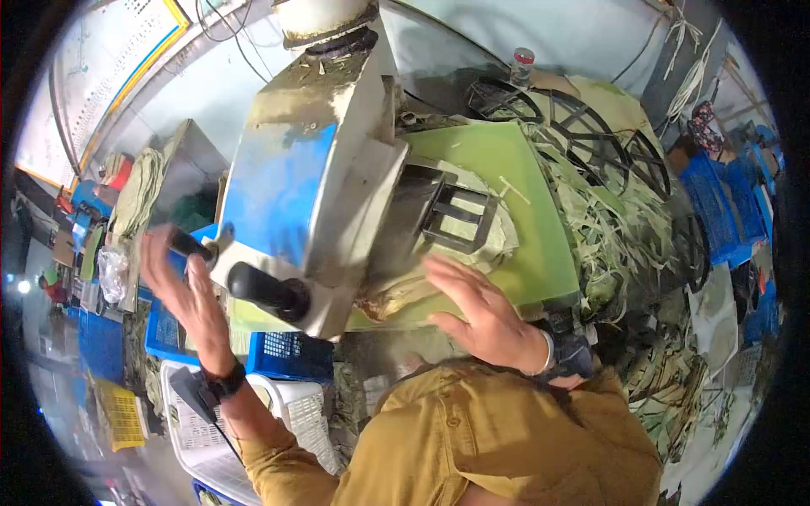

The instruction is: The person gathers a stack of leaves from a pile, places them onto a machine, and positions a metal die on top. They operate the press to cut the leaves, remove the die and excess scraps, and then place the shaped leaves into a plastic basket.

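A press with a swing arm (pixel 283 185), its front painted blue, stands over a green cutting board (pixel 540 228). On the board, a black metal cutting die (pixel 460 218) with a frame on top rests on pale sheet material (pixel 504 240). My left hand (pixel 190 304) is raised beside the left black handle (pixel 192 244), thumb and fingers apart; blur hides whether it touches the handle. The right black handle (pixel 266 291) is untouched. My right hand (pixel 483 316) hovers near the board's front edge, close to the sheet, fingers stretched out and holding nothing.
Tangled pale offcuts (pixel 603 228) and black hoops (pixel 582 126) lie right of the board. A jar with a red lid (pixel 522 67) stands behind. Below the press are a white basket (pixel 207 434) and a blue crate (pixel 291 358). Blue crates (pixel 721 207) stand far right.
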A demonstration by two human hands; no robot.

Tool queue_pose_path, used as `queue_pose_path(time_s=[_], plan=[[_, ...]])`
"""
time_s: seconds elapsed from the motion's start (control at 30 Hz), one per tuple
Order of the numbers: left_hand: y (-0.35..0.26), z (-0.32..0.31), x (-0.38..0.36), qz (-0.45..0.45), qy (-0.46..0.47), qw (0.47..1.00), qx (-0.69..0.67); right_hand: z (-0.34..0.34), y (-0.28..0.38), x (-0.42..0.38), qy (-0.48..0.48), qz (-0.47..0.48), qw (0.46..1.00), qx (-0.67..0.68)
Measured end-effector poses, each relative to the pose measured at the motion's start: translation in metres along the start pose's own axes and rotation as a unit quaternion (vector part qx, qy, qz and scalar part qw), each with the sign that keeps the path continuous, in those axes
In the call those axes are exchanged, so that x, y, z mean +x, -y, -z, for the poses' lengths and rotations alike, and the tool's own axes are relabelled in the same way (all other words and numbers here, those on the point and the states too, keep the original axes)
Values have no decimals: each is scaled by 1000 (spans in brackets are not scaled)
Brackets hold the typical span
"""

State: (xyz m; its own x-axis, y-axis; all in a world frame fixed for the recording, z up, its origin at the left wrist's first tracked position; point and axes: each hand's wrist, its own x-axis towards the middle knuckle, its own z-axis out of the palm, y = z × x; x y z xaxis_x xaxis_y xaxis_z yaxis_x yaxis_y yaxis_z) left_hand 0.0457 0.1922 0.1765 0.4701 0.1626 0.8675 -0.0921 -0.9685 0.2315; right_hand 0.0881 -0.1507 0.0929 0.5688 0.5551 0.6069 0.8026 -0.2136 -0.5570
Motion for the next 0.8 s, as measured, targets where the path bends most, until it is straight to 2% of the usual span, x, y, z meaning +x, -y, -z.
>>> queue_pose_path(time_s=[0.03,0.07,0.1,0.13,0.17,0.23,0.27,0.3,0.37,0.43,0.47,0.53,0.67,0.8], plan=[[5,-3,4,16,-77,993,91,3,6,11,22,11,1000,-1],[22,-9,5,17,-80,985,151,2,7,22,23,41,999,10],[23,-21,9,58,-100,990,76,-2,8,35,25,72,997,20],[28,-28,1,104,-57,993,19,-10,6,48,34,102,994,35],[33,-35,-4,147,-15,988,-41,-15,14,62,-9,122,987,104],[6,-41,-11,261,-88,943,-185,-16,34,81,32,-24,961,272],[-10,-44,-15,264,-112,934,-212,-26,24,82,-62,-35,956,286],[-22,-48,-16,267,-140,923,-241,-16,22,82,-65,-57,923,374],[-43,-43,-22,247,-100,935,-233,0,19,78,-76,-77,931,349],[-51,-37,-25,252,-61,923,-286,4,15,72,-112,-77,930,341],[-51,-38,-27,253,-60,921,-290,6,16,71,-128,-87,927,341],[-51,-40,-30,298,-49,883,-359,4,13,68,-136,-92,924,346],[-55,-45,-34,325,-69,867,-372,-2,9,63,-149,-100,925,336],[-49,-46,-42,308,-38,879,-361,-12,1,60,-159,-92,923,339]])
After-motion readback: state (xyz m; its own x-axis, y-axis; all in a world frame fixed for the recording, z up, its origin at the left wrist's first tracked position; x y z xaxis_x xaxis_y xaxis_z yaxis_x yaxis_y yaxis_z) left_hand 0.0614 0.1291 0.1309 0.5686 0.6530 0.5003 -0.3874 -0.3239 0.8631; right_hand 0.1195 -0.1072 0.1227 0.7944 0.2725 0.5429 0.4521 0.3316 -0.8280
